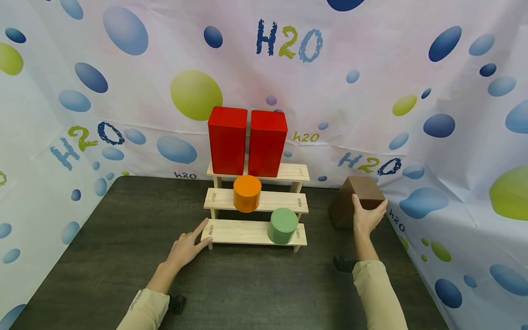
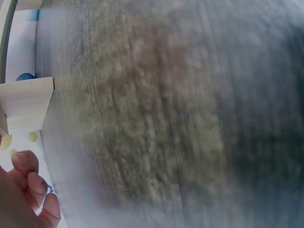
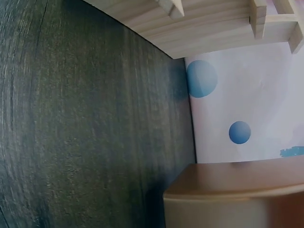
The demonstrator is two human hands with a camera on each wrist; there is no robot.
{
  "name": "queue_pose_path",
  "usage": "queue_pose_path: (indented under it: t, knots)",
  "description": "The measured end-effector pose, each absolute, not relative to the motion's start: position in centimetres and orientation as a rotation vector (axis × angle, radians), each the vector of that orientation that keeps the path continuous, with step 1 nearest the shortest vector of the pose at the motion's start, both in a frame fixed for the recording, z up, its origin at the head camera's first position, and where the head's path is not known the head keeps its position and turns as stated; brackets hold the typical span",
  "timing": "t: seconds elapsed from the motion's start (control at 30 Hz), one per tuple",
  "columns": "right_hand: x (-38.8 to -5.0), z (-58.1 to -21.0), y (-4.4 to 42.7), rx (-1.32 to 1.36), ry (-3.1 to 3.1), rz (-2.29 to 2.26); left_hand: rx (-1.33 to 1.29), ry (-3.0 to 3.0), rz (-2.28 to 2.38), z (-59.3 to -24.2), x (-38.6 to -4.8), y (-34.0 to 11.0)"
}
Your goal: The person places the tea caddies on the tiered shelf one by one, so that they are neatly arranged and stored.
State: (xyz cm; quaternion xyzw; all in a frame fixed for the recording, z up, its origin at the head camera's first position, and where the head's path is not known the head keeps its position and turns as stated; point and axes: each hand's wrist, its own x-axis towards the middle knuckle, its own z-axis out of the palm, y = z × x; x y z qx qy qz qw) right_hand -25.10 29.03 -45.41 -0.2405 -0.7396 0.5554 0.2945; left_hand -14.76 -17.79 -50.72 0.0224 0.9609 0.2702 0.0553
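On the right, my right hand (image 1: 366,219) grips a dark brown box (image 1: 344,208) across its near top edge, thumb and fingers on opposite sides. In the right wrist view the brown box (image 3: 218,211) fills the lower right corner; the hand itself is out of that view. My left hand (image 1: 184,248) touches the left end of the lowest step of a pale wooden three-step stand (image 1: 239,231), index finger and thumb stretched out. The left wrist view shows fingertips of the left hand (image 2: 35,185) beside the stand (image 2: 28,95).
Two red boxes (image 1: 226,142) stand side by side on the top step. An orange cylinder (image 1: 246,195) is on the middle step, and a green cylinder (image 1: 283,227) at the right of the lowest. A printed cloth (image 1: 247,68) hangs behind the dark tabletop (image 1: 264,284).
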Motion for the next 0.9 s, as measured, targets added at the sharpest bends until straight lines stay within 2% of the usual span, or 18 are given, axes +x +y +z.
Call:
queue_pose_path:
  t: [0.33, 0.57, 0.9]
  knots:
    - [-25.1, -43.2, 28.7, -0.552, -1.868, 1.559, 0.063, 2.900, 0.819, -50.0, -14.5, -17.8]
    - [-23.1, -39.0, 26.8, -0.347, -1.775, 1.686, 0.056, 2.898, 0.804, -49.9, -14.6, -17.8]
    - [-23.3, -38.2, 27.1, -0.206, -1.787, 1.701, 0.064, 2.896, 0.806, -49.9, -14.4, -17.8]
